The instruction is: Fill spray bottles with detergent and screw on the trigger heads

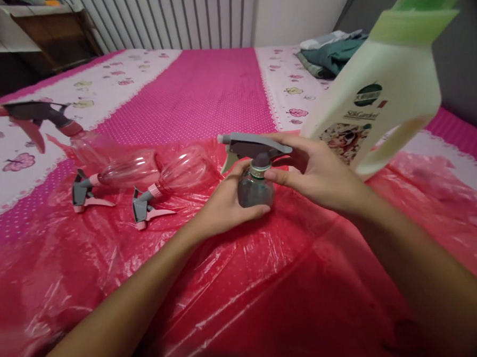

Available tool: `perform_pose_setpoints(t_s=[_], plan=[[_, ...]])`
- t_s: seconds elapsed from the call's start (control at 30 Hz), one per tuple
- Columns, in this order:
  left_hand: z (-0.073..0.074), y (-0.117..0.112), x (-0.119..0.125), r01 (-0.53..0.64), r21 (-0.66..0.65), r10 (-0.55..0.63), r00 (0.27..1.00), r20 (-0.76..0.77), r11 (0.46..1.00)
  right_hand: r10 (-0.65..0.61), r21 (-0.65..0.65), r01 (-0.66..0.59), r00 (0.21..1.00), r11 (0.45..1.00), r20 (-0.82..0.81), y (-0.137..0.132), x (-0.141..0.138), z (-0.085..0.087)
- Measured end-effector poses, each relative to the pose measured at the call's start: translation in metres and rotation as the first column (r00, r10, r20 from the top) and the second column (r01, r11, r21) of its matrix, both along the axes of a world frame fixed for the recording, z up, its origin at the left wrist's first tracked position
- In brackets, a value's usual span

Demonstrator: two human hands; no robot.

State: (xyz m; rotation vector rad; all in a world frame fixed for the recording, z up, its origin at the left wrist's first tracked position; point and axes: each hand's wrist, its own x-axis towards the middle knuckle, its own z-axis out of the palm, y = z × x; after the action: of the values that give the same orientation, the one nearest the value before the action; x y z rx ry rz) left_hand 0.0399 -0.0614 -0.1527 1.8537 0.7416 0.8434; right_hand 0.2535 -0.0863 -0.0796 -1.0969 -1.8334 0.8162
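Observation:
A small dark spray bottle (254,191) stands upright on a red plastic sheet (268,283) in the middle of the view. My left hand (227,203) is wrapped round its body. My right hand (316,172) grips the grey trigger sprayer head (253,144) on its neck, thumb and fingers pinched round the collar. Just behind my right hand stands a large pale green jug (382,93) with a green cap and a printed label.
Two clear spray bottles (130,171) (182,171) with pink-and-grey triggers lie on their sides at the left of the sheet. A third one (39,119) sits further left. The sheet covers a pink bedspread (202,90). Folded clothes (330,54) lie at the far right.

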Motion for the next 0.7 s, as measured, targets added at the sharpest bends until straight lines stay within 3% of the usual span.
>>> perform_pose_setpoints(t_s=[0.3, 0.5, 0.7], plan=[[-0.006, 0.006, 0.000, 0.001, 0.017, -0.001, 1.000, -0.026, 1.000, 0.107, -0.119, -0.137, 0.968, 0.983, -0.226, 0.012, -0.005, -0.027], [-0.002, 0.004, -0.001, -0.016, 0.013, 0.017, 0.999, -0.044, 1.000, 0.027, -0.035, -0.036, 0.974, 0.999, -0.224, 0.012, -0.012, -0.027], [-0.004, 0.004, -0.002, 0.018, -0.020, -0.018, 1.000, -0.013, 1.000, 0.071, 0.007, -0.072, 0.952, 0.997, -0.297, 0.017, -0.005, -0.028]])
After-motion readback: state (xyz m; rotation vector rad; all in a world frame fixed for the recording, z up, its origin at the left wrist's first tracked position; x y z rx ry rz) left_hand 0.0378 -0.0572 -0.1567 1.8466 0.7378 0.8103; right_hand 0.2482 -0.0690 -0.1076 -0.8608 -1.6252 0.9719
